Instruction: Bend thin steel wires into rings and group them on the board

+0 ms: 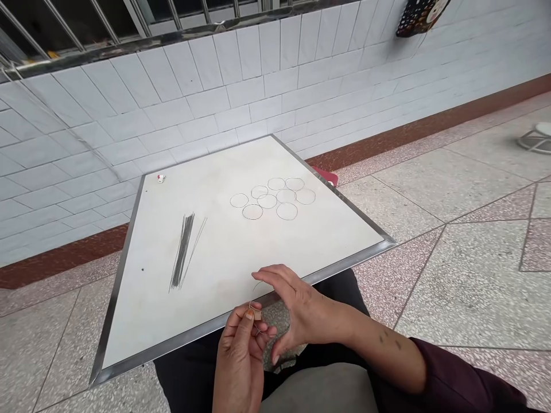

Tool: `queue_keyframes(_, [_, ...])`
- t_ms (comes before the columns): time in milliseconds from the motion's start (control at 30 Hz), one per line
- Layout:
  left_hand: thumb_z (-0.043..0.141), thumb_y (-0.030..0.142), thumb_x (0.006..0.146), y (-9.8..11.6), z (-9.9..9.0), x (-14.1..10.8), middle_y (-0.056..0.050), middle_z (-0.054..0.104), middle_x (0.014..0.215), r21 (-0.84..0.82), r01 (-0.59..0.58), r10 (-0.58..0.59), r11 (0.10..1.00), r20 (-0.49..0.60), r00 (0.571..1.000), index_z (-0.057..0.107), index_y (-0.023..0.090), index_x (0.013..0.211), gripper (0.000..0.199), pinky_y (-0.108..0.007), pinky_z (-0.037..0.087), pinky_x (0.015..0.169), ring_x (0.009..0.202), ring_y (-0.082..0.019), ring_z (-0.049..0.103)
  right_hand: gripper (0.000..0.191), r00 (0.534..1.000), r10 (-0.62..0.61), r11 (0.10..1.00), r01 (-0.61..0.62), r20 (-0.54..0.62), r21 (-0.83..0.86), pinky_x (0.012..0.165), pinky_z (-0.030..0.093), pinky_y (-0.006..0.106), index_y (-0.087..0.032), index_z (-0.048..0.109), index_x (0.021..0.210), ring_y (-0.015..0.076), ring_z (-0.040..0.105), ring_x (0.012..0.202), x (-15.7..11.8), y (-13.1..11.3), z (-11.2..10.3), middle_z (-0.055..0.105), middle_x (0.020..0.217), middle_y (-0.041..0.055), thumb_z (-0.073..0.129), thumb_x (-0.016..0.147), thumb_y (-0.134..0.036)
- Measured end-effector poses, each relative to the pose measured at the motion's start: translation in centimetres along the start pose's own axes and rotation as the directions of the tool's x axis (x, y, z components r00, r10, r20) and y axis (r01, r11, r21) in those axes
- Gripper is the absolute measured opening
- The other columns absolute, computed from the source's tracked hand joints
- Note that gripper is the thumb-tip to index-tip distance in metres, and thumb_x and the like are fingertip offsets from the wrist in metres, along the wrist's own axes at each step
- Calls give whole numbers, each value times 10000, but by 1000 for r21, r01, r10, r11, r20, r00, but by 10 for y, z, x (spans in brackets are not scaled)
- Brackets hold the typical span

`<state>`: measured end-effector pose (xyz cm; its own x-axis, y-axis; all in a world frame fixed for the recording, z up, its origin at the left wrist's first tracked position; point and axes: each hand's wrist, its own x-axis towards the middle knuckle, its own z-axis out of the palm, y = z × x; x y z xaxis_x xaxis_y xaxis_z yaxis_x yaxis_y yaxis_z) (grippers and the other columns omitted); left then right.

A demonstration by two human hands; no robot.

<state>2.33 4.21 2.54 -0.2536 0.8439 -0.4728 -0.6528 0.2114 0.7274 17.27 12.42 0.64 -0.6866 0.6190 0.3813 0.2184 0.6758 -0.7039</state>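
At the table's near edge, my left hand (244, 350) pinches a thin curved wire (255, 288), with a small tan piece between thumb and fingers. Just right of it is my right hand (303, 310), its thumb and fingers spread wide around the wire's side; whether a fingertip touches the wire I cannot tell. Several thin wire rings (267, 201) lie on the white table (215, 172), some overlapping. To their left rests a bundle of straight dark wires (183, 252), with a couple of loose wires (194, 248) beside it.
A small white and red object (160, 178) sits near the table's far left corner. Behind the table stands a white tiled wall (245, 86) with a barred window. A red object (327, 175) shows beyond the right edge, and a stool (538, 137) stands far right.
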Motion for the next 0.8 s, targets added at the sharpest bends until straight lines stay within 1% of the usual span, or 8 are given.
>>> queue_keyframes(100, [874, 269, 671, 0, 1, 0, -17, 625, 923, -10, 1, -1, 1000, -9, 1000, 733, 174, 778, 200, -235, 574, 647, 663, -87, 563, 1039, 998, -37, 999, 36, -53, -22, 1055, 437, 475, -173, 349, 1427, 306, 492, 1221, 2, 0, 2, 513, 1318, 173, 893, 616, -530])
queue_keyframes(233, [872, 280, 675, 0, 1, 0, -18, 624, 950, -12, -36, 35, 999, -8, 999, 731, 181, 776, 200, -226, 557, 636, 664, -84, 558, 898, 998, -10, 999, 12, -70, 39, 1000, 469, 457, -188, 417, 1365, 284, 517, 1156, 3, -2, 4, 548, 1267, 144, 882, 653, -476])
queue_keyframes(333, [852, 305, 709, -2, 1, -1, -13, 605, 974, 15, -68, 68, 998, 2, 998, 721, 185, 766, 185, -226, 544, 643, 668, -79, 539, 862, 998, 9, 997, -3, -66, 83, 980, 478, 435, -204, 431, 1354, 266, 513, 1139, 4, -5, 3, 551, 1255, 120, 891, 653, -404])
queue_keyframes(533, [835, 325, 735, -4, -2, 0, -6, 582, 971, 40, -94, 93, 995, 16, 996, 718, 191, 777, 183, -242, 533, 672, 680, -82, 520, 816, 996, -23, 996, 30, -88, 84, 994, 463, 426, -212, 428, 1361, 248, 504, 1140, 4, -3, 5, 551, 1254, 108, 868, 684, -334])
queue_keyframes(667, [850, 322, 713, -6, -1, 6, 1, 590, 936, 27, -80, 81, 996, -12, 997, 718, 189, 771, 196, -226, 516, 638, 669, -81, 527, 803, 997, 15, 997, -9, -75, 80, 999, 462, 427, -208, 432, 1357, 251, 503, 1154, 4, 0, 8, 549, 1263, 110, 857, 686, -329])
queue_keyframes(800, [849, 318, 715, -5, 1, 5, 4, 620, 890, 4, -64, 64, 998, -4, 998, 722, 189, 777, 191, -235, 524, 661, 684, -96, 574, 822, 996, 62, 996, -58, -66, 62, 997, 471, 435, -204, 426, 1352, 267, 499, 1176, 3, -2, 8, 537, 1274, 121, 862, 668, -334])
